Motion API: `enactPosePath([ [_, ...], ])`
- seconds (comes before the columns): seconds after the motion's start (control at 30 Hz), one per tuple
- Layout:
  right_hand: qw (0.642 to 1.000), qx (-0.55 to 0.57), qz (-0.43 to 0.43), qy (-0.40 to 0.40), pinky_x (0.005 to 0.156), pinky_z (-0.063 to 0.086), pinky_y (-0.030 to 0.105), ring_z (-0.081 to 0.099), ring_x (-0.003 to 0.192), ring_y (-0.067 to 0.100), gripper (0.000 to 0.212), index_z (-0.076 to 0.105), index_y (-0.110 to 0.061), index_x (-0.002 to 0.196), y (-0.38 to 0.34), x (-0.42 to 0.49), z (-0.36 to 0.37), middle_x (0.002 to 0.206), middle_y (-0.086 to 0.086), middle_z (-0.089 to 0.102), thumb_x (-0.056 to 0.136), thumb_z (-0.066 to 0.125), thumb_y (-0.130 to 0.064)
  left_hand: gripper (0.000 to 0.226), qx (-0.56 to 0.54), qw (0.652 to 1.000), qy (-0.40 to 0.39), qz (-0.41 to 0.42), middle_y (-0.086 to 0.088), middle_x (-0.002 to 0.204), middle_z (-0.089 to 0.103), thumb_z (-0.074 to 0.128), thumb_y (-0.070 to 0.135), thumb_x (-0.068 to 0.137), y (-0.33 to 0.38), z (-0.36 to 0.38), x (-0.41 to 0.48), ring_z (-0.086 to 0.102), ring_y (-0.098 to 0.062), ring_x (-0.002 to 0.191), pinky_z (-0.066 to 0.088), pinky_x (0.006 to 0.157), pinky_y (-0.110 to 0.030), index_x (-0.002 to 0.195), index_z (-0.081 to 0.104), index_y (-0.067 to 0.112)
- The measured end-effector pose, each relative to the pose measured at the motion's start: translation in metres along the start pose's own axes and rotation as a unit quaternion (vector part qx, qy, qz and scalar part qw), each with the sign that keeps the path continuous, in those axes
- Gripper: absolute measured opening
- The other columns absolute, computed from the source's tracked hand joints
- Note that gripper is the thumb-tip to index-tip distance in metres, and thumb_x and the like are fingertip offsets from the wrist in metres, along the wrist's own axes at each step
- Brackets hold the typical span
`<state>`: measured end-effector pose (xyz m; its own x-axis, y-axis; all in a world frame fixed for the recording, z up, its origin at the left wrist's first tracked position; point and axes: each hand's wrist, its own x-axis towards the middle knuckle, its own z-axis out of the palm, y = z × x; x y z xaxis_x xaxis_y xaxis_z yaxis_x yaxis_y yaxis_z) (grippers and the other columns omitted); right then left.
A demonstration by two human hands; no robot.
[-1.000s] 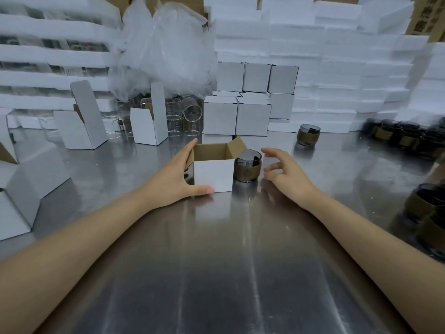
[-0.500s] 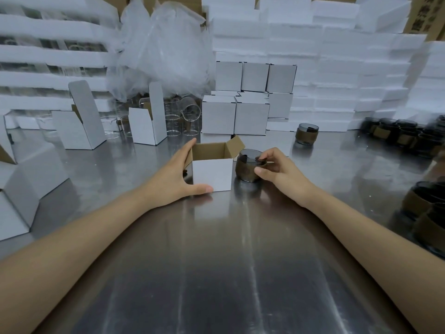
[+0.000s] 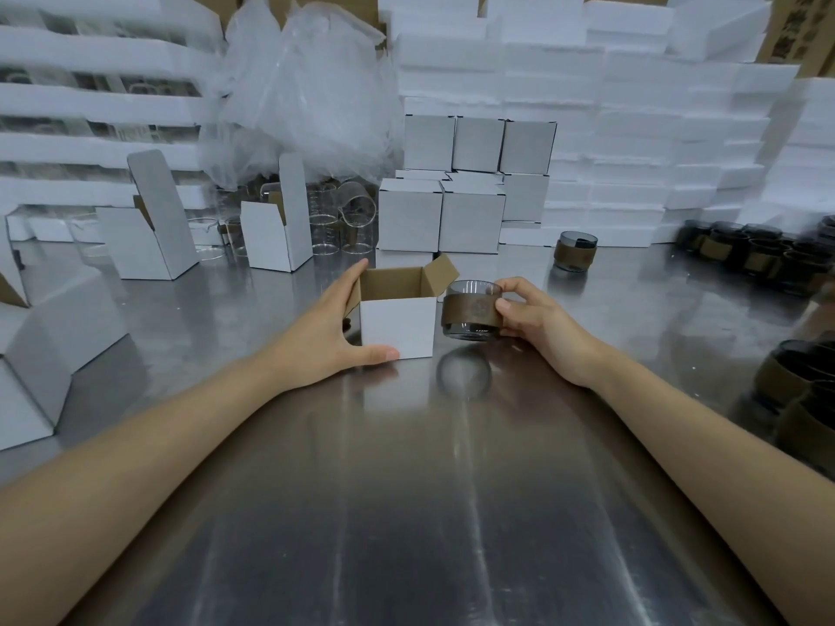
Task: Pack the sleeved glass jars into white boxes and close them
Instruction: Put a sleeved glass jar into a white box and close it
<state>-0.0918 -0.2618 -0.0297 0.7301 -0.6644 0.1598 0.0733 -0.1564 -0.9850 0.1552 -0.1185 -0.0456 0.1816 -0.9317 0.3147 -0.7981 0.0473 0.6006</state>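
A small white box [image 3: 397, 326] stands open on the steel table [image 3: 406, 490], its brown flaps up. My left hand [image 3: 332, 329] holds the box by its left side, thumb along the front bottom edge. My right hand [image 3: 535, 320] grips a dark glass jar with a brown sleeve [image 3: 472, 310], lifted just off the table and close against the box's right side. Another sleeved jar [image 3: 576, 250] stands farther back on the right.
Closed white boxes [image 3: 452, 210] are stacked behind the open one. Open boxes with raised lids [image 3: 149, 232] [image 3: 278, 228] and clear glass beakers [image 3: 343, 223] stand at the back left. Several sleeved jars [image 3: 750, 255] crowd the right side. White foam trays [image 3: 655, 128] wall the back.
My right hand closed on the sleeved jar and lifted it off the table beside the box. My left hand kept its hold on the box.
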Motion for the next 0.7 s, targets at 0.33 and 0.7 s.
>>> enactPosePath([
  [0.33, 0.943, 0.323, 0.082, 0.005, 0.081, 0.054, 0.039, 0.07, 0.084, 0.026, 0.029, 0.053, -0.012, 0.099, -0.002, 0.004, 0.001, 0.09, 0.014, 0.07, 0.088, 0.052, -0.04, 0.119, 0.004, 1.0, -0.001, 0.0, 0.014, 0.157, 0.021, 0.073, 0.068, 0.06, 0.0, 0.0, 0.0, 0.029, -0.007, 0.139, 0.03, 0.113, -0.034, 0.151, 0.001, 0.038],
  [0.7, 0.935, 0.331, 0.128, -0.014, 0.079, 0.056, 0.04, 0.069, 0.092, 0.034, 0.049, 0.051, -0.01, 0.115, 0.0, 0.004, 0.005, 0.099, 0.018, 0.069, 0.077, 0.063, -0.039, 0.117, -0.001, 1.0, 0.005, 0.007, 0.015, 0.155, 0.024, 0.073, 0.073, 0.059, -0.005, 0.001, 0.002, 0.032, -0.006, 0.137, 0.034, 0.111, -0.035, 0.148, 0.001, 0.045],
])
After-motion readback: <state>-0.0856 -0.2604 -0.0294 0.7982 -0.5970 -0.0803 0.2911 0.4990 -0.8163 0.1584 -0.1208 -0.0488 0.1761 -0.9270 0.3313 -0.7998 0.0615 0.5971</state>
